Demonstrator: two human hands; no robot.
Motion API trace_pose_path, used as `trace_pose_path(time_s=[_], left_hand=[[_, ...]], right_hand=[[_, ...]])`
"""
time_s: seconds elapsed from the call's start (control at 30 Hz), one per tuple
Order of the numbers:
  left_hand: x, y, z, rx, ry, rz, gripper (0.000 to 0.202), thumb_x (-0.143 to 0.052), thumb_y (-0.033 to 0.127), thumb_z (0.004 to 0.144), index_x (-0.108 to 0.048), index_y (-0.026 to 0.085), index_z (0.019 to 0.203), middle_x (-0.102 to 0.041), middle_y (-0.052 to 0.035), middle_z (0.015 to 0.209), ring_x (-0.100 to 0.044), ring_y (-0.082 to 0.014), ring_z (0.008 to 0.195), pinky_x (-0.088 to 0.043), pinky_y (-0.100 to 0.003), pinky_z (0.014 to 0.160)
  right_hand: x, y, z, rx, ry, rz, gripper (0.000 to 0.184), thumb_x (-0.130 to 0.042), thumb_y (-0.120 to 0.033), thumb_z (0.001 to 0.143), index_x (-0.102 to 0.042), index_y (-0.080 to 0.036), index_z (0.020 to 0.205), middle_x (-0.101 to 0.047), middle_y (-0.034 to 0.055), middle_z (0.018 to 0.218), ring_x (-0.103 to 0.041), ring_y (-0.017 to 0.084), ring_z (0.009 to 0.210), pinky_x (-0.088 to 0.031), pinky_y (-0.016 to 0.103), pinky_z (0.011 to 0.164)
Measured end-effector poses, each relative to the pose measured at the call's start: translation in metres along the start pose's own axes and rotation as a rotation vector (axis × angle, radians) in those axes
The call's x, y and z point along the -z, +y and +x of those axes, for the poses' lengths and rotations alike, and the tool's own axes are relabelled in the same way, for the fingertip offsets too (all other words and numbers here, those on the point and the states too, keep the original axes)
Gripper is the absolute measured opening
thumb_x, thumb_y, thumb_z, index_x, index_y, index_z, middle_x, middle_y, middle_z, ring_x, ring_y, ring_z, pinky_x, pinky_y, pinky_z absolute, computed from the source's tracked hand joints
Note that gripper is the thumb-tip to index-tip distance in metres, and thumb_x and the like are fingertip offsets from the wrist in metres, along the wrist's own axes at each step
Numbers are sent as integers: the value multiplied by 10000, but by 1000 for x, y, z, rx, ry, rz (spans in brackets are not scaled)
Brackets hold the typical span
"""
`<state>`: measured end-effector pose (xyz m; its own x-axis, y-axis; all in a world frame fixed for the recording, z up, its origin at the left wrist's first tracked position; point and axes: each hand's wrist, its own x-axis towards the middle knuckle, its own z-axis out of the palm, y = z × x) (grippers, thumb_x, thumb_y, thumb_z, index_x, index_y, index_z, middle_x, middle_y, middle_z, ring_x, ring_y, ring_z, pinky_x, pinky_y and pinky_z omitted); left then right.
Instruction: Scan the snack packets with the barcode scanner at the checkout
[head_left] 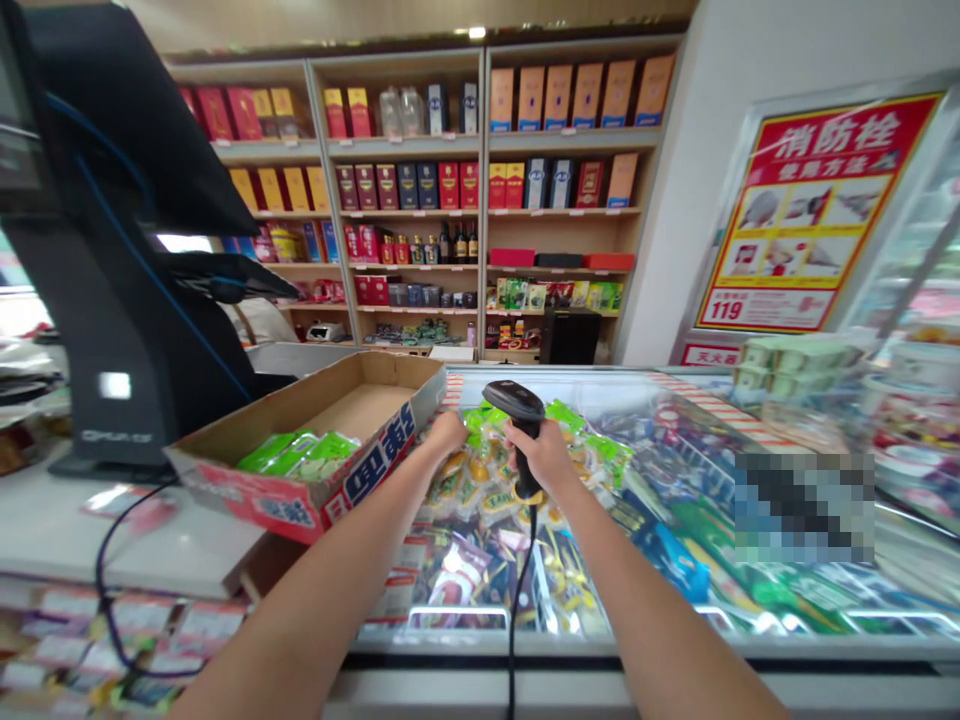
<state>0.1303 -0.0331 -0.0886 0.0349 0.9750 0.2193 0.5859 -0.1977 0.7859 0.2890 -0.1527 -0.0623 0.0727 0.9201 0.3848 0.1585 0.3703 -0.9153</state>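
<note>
My right hand (546, 455) is wrapped round the handle of a black barcode scanner (514, 402), held upright above the glass. Its black cable (521, 590) hangs down toward me. Over a heap of small snack packets (480, 470), clear with yellow and green printing, my left hand (448, 432) is curled, touching or just above the heap's left edge. What its fingers hold, if anything, is hidden. Left of it, an open cardboard box (405, 368) has several green packets (300, 455) at its near end.
Beneath the packets is a glass-topped freezer (600, 385) full of wrapped goods. A black checkout terminal (112, 330) stands on the white counter (217, 560) at left. Egg cartons (795, 360) and tubs (915, 410) are at right. Shelves (484, 210) of boxed goods line the back wall.
</note>
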Motion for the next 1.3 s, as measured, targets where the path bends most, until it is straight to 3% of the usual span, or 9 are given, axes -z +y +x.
trace_pose_path(time_s=[0.23, 0.3, 0.37, 0.47, 0.57, 0.67, 0.8, 1.0, 1.3], left_hand=[[36, 12, -14, 14, 252, -10, 89, -430, 167, 840, -483, 194, 774, -545, -29, 714, -569, -158, 610, -434, -256, 567], [44, 14, -21, 18, 353, -142, 68, -430, 183, 839, -455, 201, 778, -502, 1, 692, -531, -133, 562, -423, -237, 531], [47, 16, -29, 72, 373, -374, 68, -432, 186, 827, -430, 204, 762, -451, 30, 651, -482, -108, 501, -401, -215, 483], [42, 14, -38, 204, 187, -734, 80, -438, 163, 790, -413, 198, 722, -389, 58, 570, -398, -77, 413, -324, -179, 409], [36, 5, -42, 264, 85, -855, 81, -478, 157, 747, -423, 187, 696, -375, 69, 522, -361, -61, 373, -263, -158, 371], [31, -5, -42, 241, 236, -802, 81, -492, 207, 775, -444, 181, 715, -387, 71, 544, -377, -61, 380, -295, -159, 361], [21, -7, -52, 97, 420, -702, 33, -485, 211, 819, -465, 184, 819, -496, 14, 768, -564, -103, 566, -484, -219, 453], [10, 9, -70, -15, 476, -844, 49, -422, 166, 867, -401, 209, 858, -484, -6, 876, -623, -124, 763, -594, -283, 635], [15, 8, -67, -8, 555, -931, 57, -412, 173, 880, -380, 221, 875, -464, -5, 902, -602, -117, 818, -594, -291, 702]], right_hand=[[-1, 3, 1, 1, 18, -1, 258, -617, -438, 705, -594, -185, 663, -612, 21, 552, -578, 164, 390, -444, 265, 403], [-1, 2, 1, 0, 16, 11, 260, -631, -440, 699, -587, -190, 643, -598, 18, 520, -572, 167, 389, -439, 267, 405], [-1, -1, -1, -7, -7, 65, 269, -638, -442, 696, -574, -192, 623, -576, 12, 485, -556, 165, 382, -432, 270, 405], [2, -7, -5, -7, -58, 213, 263, -648, -441, 687, -578, -187, 677, -593, 8, 529, -536, 148, 382, -426, 268, 407], [4, -12, -9, 9, -100, 305, 264, -671, -420, 672, -594, -186, 766, -613, 1, 607, -536, 131, 398, -429, 259, 413], [4, -13, -10, 8, -169, 250, 254, -682, -408, 669, -607, -183, 760, -611, 1, 605, -547, 134, 404, -439, 258, 414], [3, -13, -8, -34, -151, 115, 245, -678, -402, 678, -590, -175, 653, -591, 6, 510, -531, 136, 363, -415, 249, 378], [4, -13, -4, -159, -25, 132, 286, -666, -419, 673, -564, -180, 553, -556, 8, 415, -510, 143, 327, -408, 257, 354], [2, -3, -4, -146, -91, 102, 308, -668, -421, 684, -578, -173, 525, -556, 16, 382, -513, 136, 315, -411, 239, 351]])
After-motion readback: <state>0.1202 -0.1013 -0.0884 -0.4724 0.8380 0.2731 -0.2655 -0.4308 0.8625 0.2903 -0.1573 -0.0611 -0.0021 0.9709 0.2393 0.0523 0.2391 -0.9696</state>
